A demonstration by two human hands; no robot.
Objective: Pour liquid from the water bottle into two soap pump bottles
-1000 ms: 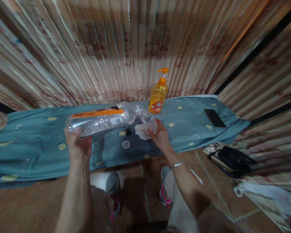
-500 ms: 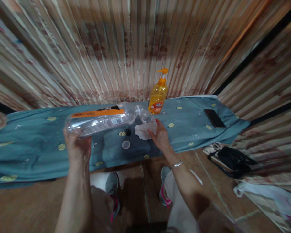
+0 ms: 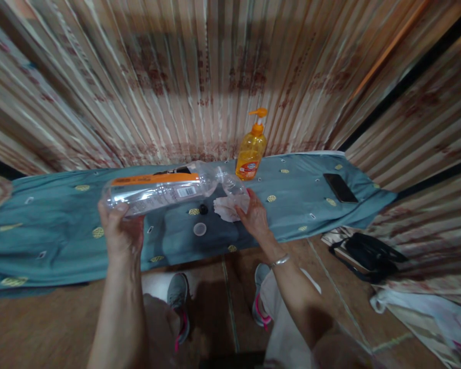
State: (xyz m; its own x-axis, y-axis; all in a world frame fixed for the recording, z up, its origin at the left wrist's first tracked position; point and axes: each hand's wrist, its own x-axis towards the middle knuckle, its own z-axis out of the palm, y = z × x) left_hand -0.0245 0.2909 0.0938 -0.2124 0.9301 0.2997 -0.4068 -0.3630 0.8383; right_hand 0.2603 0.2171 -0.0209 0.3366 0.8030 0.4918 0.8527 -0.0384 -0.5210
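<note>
My left hand is closed round the base of a large clear plastic bottle with an orange and black label, lying nearly level above the cloth. Its neck points right and meets a clear plastic cup, tipped on its side. My right hand grips the cup's far end with thumb and fingers. Whether the bottle's mouth sits inside the cup or just against it, I cannot tell. Below them are a crumpled white tissue, a small black cap and a clear round disc.
A pump bottle of orange liquid stands behind the cup. A dark phone lies at the right on the green patterned cloth. Striped curtains close off the back and sides. A black bag rests on the floor at right.
</note>
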